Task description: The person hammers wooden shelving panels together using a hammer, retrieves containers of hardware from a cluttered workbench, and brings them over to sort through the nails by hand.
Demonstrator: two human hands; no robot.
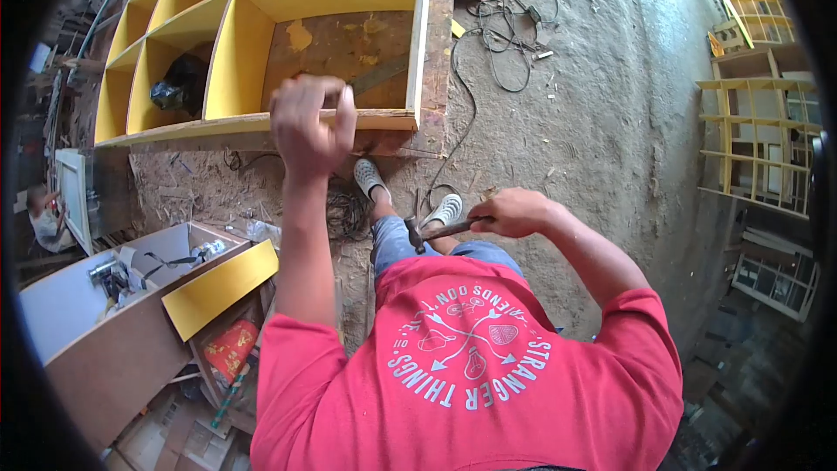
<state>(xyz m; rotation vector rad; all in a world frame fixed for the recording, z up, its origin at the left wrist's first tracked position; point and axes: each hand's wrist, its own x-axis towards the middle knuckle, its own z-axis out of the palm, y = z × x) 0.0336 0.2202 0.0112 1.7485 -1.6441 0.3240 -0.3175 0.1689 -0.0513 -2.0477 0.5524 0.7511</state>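
Observation:
My right hand (514, 213) is wrapped round the handle of a hammer (449, 228), held low in front of my legs with its head toward the left. My left hand (312, 126) is raised over the near edge of a yellow shelf unit (375, 120), its fingers curled together. Anything within those fingers is too small or too hidden to make out. The shelf unit lies on a wooden work surface (436, 52) and is divided into several compartments. A black plastic bag (180, 85) sits in one of them.
An open box-like cabinet (113, 349) with tools inside and a yellow board (222, 290) stand at my left. A cable (475, 100) trails over the dirt floor. Yellow lattice frames (754, 139) stand at the right. Another person (48, 220) is at the far left.

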